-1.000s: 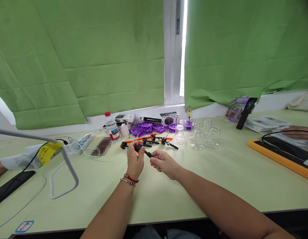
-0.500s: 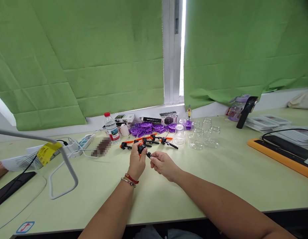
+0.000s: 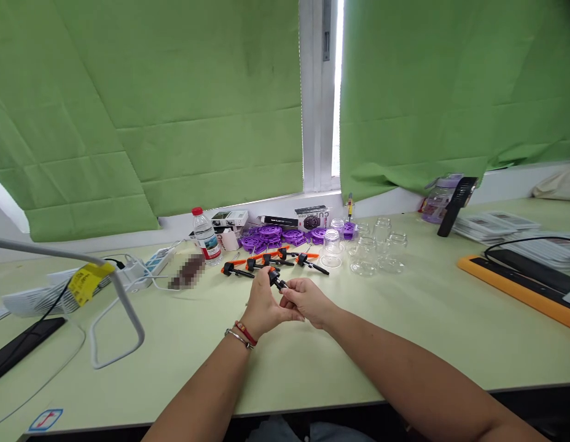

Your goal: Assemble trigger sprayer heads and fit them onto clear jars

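Black part (image 3: 274, 279), right hand (image 3: 309, 301) pinching its end, left hand (image 3: 263, 302) spread around it

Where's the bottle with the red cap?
In the head view, the red-capped bottle stands left of centre, beyond the left hand, with the power strip to its left and a small white box just to its right.

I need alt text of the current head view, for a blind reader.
A person's right hand holds a small black part over a pale green table, the left hand curved beside it. Beyond lie black-and-orange parts and purple discs; a red-capped water bottle stands left of centre, clear vessels right of centre.
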The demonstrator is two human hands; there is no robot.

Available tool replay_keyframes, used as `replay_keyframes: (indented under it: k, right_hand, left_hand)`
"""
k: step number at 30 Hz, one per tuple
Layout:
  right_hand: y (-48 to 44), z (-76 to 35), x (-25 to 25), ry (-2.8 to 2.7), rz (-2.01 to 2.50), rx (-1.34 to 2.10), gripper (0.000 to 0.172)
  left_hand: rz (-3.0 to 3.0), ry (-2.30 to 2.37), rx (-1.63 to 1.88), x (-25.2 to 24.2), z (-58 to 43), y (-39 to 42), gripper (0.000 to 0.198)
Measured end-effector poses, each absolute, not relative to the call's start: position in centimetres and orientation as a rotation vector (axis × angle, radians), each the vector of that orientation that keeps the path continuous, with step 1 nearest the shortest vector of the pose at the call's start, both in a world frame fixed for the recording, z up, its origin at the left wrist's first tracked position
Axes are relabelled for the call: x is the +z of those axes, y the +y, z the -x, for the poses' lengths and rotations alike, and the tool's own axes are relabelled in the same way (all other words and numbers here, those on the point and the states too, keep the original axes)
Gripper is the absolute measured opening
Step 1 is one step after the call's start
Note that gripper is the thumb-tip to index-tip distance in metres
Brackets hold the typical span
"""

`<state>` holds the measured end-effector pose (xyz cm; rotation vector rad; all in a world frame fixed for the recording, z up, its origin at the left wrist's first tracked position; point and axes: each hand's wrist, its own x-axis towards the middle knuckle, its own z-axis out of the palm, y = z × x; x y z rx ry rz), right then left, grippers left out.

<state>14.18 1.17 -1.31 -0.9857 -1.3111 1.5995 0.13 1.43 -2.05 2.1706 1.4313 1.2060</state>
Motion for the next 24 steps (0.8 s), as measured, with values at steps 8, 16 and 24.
replay_keyframes:
  k: [8,16,24]
  right_hand:
    - [1.4,-14.0,-1.4,-1.347,1.053,1.556,0.023]
    - [1.9,-13.9,-2.1,-1.375,1.012,1.555,0.025]
    - [1.8,-13.8,-2.2,-1.322,1.079,1.598,0.027]
  left_hand:
    - [-2.309,1.552,1.233,-2.4,-1.4,1.2,0.087]
    - [-2.422,1.619,1.263,-2.3,-1.7,1.0,0.066]
    - [-2.395,1.664,1.191,-2.8,-1.9,1.1,0.071]
